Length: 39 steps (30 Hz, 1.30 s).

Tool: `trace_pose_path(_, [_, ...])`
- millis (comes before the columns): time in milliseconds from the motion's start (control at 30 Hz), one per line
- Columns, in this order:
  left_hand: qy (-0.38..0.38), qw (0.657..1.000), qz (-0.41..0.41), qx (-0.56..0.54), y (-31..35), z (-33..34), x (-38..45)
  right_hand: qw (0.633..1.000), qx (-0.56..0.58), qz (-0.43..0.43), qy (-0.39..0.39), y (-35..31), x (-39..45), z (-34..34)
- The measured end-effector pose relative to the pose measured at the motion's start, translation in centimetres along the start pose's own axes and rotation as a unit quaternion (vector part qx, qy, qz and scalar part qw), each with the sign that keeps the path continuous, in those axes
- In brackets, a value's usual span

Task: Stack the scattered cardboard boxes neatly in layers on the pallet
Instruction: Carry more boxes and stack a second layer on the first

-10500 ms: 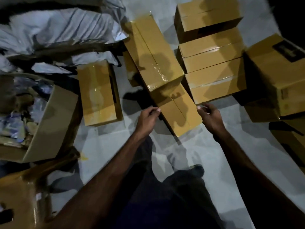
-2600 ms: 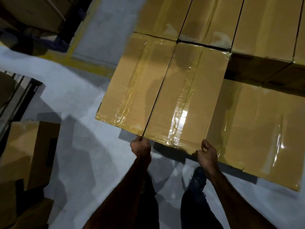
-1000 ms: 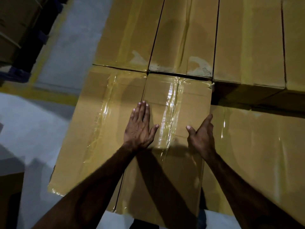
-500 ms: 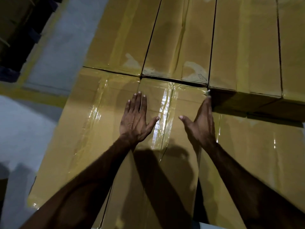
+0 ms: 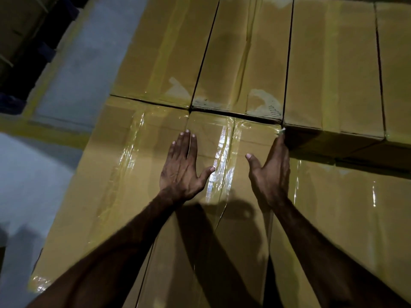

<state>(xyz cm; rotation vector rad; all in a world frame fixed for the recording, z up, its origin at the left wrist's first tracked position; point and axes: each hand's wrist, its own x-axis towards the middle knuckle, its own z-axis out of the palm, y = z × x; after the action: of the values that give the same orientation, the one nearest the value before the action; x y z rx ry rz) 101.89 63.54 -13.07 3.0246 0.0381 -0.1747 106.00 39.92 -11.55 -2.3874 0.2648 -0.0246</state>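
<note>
A long taped cardboard box (image 5: 249,141) lies on top of the stack, flush against the far row of boxes (image 5: 240,63). My left hand (image 5: 182,167) rests flat on its top near the left seam, fingers spread. My right hand (image 5: 271,172) lies along its right top edge, fingertips at the far right corner. A matching box (image 5: 115,170) sits to its left. To the right, a lower box (image 5: 347,214) shows a step down. The pallet itself is hidden under the boxes.
Grey concrete floor (image 5: 33,185) runs along the left of the stack, crossed by a yellow painted line (image 5: 51,132). Dark racking and more cartons (image 5: 20,30) stand at the top left. The far-right boxes (image 5: 333,67) are at the upper layer's height.
Earlier I held the box by its near end at the stack's edge. It has since slid forward against the far row. Over the last second both hands crept forward on its top.
</note>
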Motion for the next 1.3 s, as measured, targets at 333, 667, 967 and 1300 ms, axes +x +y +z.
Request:
trace_pose_path(333, [0.001,1.0,0.001,0.01,0.0,0.3,0.1,0.917,-0.304,-0.236,-0.102,-2.2,8.9,0.3])
trace_pose_path(667, [0.001,1.0,0.003,0.001,-0.2,0.5,0.3,0.934,-0.28,-0.215,-0.047,-1.7,7.8,2.4])
trace_pose_path(967, [-0.003,1.0,0.006,0.011,-0.2,0.5,0.5,0.932,-0.28,-0.229,-0.003,-1.7,7.6,2.3])
trace_pose_path(1300, [-0.004,1.0,0.002,0.005,-0.3,0.6,0.6,0.933,-0.274,-0.234,-0.008,-1.5,7.8,2.4])
